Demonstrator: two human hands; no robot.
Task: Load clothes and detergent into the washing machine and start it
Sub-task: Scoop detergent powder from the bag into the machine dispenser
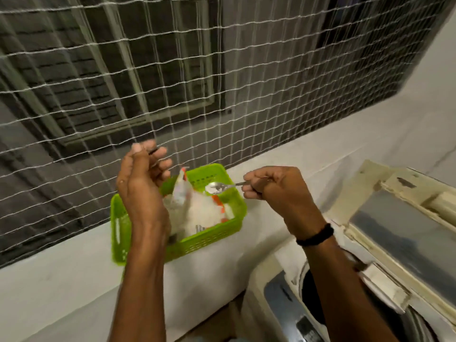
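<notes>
Detergent bag (195, 211) sits in green basket (202, 243) on the white ledge (74, 280). Right hand (274, 186) grips spoon (220, 187) just above the bag (bowl looks powdery). Left hand (140, 178) is raised over the basket, fingers curled; can't tell if it holds anything. Washing machine (278, 304) lower right, lid (404, 233) up.

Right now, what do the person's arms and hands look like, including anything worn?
The left forearm and right forearm are bare, no sleeves in view. A black band circles the right wrist. The left hand and right hand are ungloved.
</notes>
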